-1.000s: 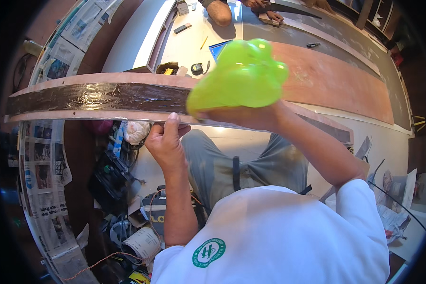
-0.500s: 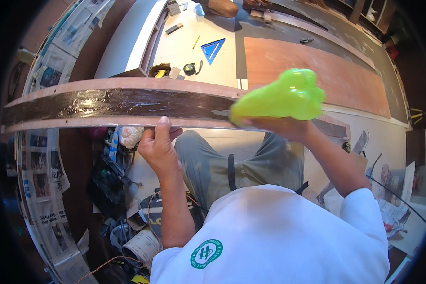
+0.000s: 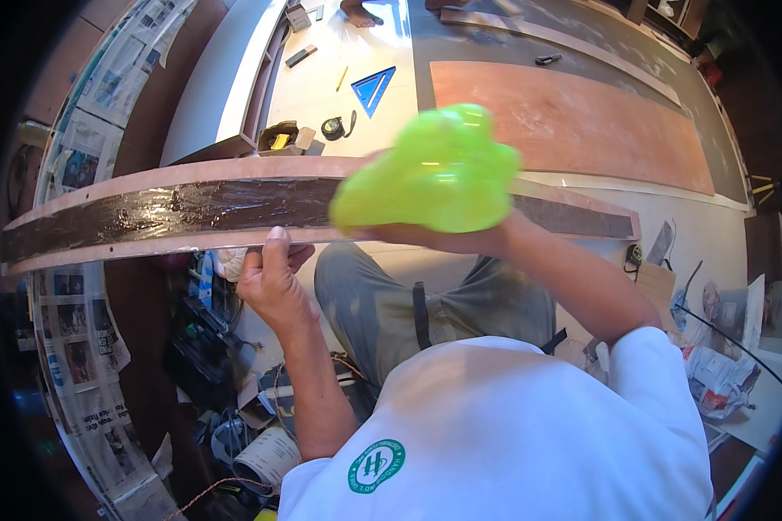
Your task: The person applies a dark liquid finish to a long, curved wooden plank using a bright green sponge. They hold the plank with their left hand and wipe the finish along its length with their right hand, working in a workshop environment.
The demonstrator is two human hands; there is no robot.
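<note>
A long, narrow wooden board (image 3: 261, 170) lies crosswise in front of me, a glossy dark brown coating (image 3: 191, 208) running along its middle between bare wood margins. My left hand (image 3: 274, 278) grips its near edge, thumb on top and fingers below. Above the board, my right hand (image 3: 443, 240) holds a shiny lime-green plastic container (image 3: 434, 174), its lobed bottom like that of a drink bottle. The container hides most of that hand and the board beneath. Right of it, the dark strip (image 3: 573, 216) looks duller.
Beyond the board lie a tape measure (image 3: 333, 128), a blue triangular square (image 3: 374, 89), a pencil (image 3: 342, 78) and a cutter (image 3: 548, 60). A large reddish wood panel (image 3: 573, 126) spreads at far right. Newspaper (image 3: 78, 347) covers a surface at left. Another person's foot (image 3: 361, 13) shows at the top.
My right hand has moved left along the board with the green container. My left hand still grips the edge, while the whole view has shifted slightly.
</note>
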